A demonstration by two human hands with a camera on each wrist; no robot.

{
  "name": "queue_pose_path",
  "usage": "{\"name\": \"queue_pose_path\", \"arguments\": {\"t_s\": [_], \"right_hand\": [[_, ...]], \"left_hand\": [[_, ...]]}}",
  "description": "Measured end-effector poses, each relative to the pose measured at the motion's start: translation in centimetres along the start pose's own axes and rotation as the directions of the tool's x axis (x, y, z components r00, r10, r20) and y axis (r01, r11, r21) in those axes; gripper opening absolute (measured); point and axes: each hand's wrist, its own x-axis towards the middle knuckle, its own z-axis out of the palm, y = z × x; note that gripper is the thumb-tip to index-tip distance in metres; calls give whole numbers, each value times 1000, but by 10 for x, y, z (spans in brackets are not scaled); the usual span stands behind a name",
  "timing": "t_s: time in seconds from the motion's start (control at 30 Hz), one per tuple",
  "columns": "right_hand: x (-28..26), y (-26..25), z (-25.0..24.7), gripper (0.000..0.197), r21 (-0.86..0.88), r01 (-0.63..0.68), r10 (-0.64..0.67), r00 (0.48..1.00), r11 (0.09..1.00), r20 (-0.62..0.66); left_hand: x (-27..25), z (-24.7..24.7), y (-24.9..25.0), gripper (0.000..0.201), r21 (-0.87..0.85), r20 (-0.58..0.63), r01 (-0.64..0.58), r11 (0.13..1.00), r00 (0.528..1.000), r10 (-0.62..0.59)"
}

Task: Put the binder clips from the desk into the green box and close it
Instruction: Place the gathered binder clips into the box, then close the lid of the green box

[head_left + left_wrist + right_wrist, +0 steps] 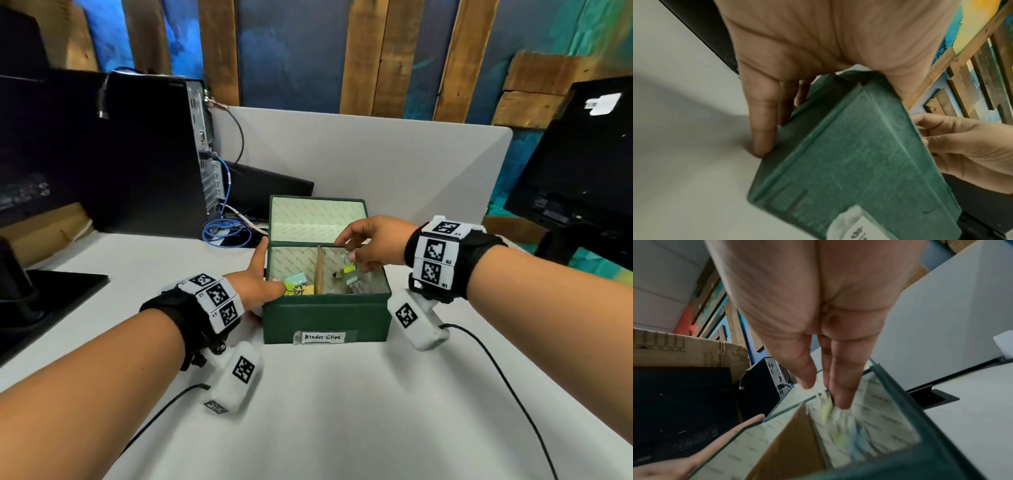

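Note:
The green box (325, 318) stands open on the desk, its lid (315, 219) upright behind it and a brown divider (320, 274) splitting the inside. Several pastel binder clips (296, 282) lie in the left compartment. More clips (354, 284) lie in the right one. My right hand (370, 246) hovers over the right compartment with loose fingers, and a lime clip (350, 269) is just below them. In the right wrist view the clips (828, 412) are a blur under my straight fingers (840, 394). My left hand (260, 274) presses flat against the box's left wall (849, 154), thumb over the rim.
A "Binder Clips" label (323, 336) is on the box front. A black PC tower (154, 154) and a coil of blue cable (226, 233) sit at the back left. A monitor (582, 171) stands at the right, and a grey partition (376, 154) runs behind the box.

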Motion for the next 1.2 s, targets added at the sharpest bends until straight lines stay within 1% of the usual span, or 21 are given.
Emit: {"name": "queue_pose_path", "arguments": {"t_s": [0.03, 0.1, 0.17, 0.2, 0.27, 0.33, 0.4, 0.43, 0.5, 0.57, 0.63, 0.73, 0.8, 0.87, 0.9, 0.93, 0.97, 1.0, 1.07, 1.1, 1.2], "right_hand": [[-1, 1, -1, 21, 16, -15, 16, 1000, 1000, -13], [-1, 8, -8, 12, 58, -15, 23, 991, 998, -132], [0, 20, -21, 7, 88, -24, 49, 955, 996, -293], [2, 28, -26, 9, 129, -59, 100, 937, 990, -335], [3, 45, -32, 15, 247, -195, 262, 924, 949, -279], [3, 57, -30, 32, 329, -337, 394, 911, 882, -125], [4, 62, -24, 42, 386, -366, 396, 918, 846, 3], [4, 61, -21, 44, 414, -351, 362, 931, 840, 54], [5, 54, -16, 38, 461, -305, 283, 952, 834, 118], [5, 46, -16, 30, 461, -268, 236, 964, 846, 127], [7, 44, -18, 41, 458, -201, 193, 979, 866, 64], [9, 43, -26, 62, 524, -101, 151, 987, 846, -54], [4, 37, -34, 65, 550, -35, 117, 987, 834, -114], [-6, 30, -42, 61, 532, 32, 72, 982, 846, -174], [-11, 28, -46, 59, 496, 63, 48, 977, 866, -208], [-18, 26, -49, 55, 446, 88, 24, 970, 891, -240], [-25, 24, -50, 48, 389, 111, -3, 963, 915, -268], [-33, 23, -50, 40, 327, 137, -40, 957, 935, -287], [-48, 24, -46, 28, 187, 188, -135, 955, 964, -265], [-55, 25, -41, 30, 115, 201, -172, 960, 973, -221], [-73, 36, -19, 38, -85, 213, -222, 968, 973, -117]], "left_hand": [[-3, -1, 1, 94, -9, 14, -1, 1000, 1000, 1], [-8, -1, 0, 90, -40, 29, -19, 999, 999, 21], [-12, 0, -1, 87, -52, 33, -39, 998, 999, 41], [-13, 0, -1, 87, -55, 38, -45, 997, 998, 48], [-15, 0, -1, 86, -66, 56, -61, 996, 996, 65], [-17, -1, 0, 86, -53, 82, -72, 996, 994, 76], [-20, -1, -1, 87, -2, 92, -87, 996, 992, 87], [-23, -1, -1, 87, 16, 92, -87, 996, 992, 85], [-23, 0, -3, 87, 41, 91, -81, 996, 993, 77], [-24, -1, -3, 87, 26, 103, -86, 996, 991, 82], [-26, -1, -2, 86, 10, 104, -81, 997, 991, 80], [-27, -1, -1, 89, 14, 93, -75, 997, 993, 73], [-27, -2, -5, 105, 23, 87, -125, 992, 989, 123], [-28, -5, -8, 135, 62, 89, -198, 978, 977, 192], [-29, -7, -7, 144, 39, 90, -212, 976, 974, 208], [-29, -9, -5, 145, -17, 83, -202, 979, 976, 203], [-30, -11, -2, 136, -89, 68, -175, 980, 981, 182], [-33, -12, 2, 115, -176, 41, -147, 973, 987, 157], [-39, -14, 12, 59, -329, -17, -73, 942, 997, 72], [-41, -16, 15, 46, -375, -34, -54, 925, 998, 45], [-48, -15, 19, 45, -418, 7, -39, 907, 999, 46]]}}
